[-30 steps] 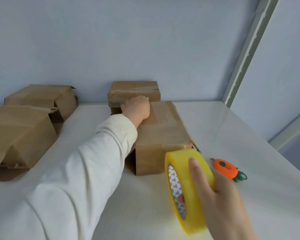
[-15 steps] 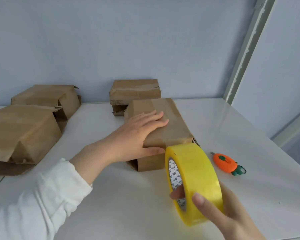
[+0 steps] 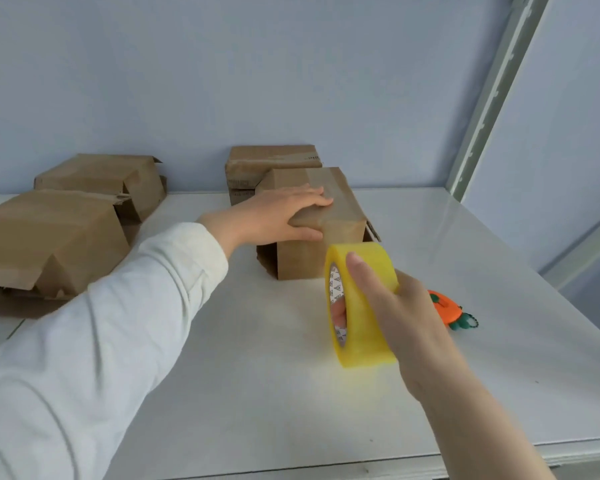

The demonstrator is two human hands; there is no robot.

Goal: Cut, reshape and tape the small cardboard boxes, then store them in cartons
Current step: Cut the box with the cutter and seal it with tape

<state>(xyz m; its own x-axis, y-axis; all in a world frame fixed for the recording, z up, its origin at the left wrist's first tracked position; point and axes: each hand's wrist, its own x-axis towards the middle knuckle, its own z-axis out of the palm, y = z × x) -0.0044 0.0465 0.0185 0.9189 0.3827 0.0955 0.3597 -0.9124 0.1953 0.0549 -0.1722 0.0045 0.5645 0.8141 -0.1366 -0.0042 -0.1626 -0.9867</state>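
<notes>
Here's the white tabletop (image 3: 257, 393), smooth and faintly glossy, its front edge showing at the bottom and its far side meeting a pale blue wall (image 3: 257, 81). The small taped box (image 3: 302, 259) stands in the middle of it, back near the wall, and that's our landmark. The left hand (image 3: 281, 216) reaches out of a white sleeve (image 3: 101, 341) and lies flat on top of the box. Its grip is spread, fingers straight across toward the shiny tape strip on the lid, thumb pressed along the top of the near face. Just in front of the box and slightly to its right, the right hand (image 3: 406, 306) holds the yellow tape roll (image 3: 366, 341) upright on edge. That grip is wrapped round the roll, thumb over the outer band, fingers hooked through the core. Whether the roll's lower rim touches the tabletop, I can't tell. To the right of the box, partly hidden behind that hand, an orange carrot-shaped tool (image 3: 445, 308) lies on the surface. Directly behind the box sits a rear brown box (image 3: 274, 157) against the wall; touching it or just shy, I can't say. Well to the left of the box, a large loose-flapped box (image 3: 49, 237) sits toward the front. A second loose-flapped box (image 3: 101, 174) is behind it, close to the wall. Beyond the box to the right, a pale slotted metal upright (image 3: 492, 98) rises at the corner.
</notes>
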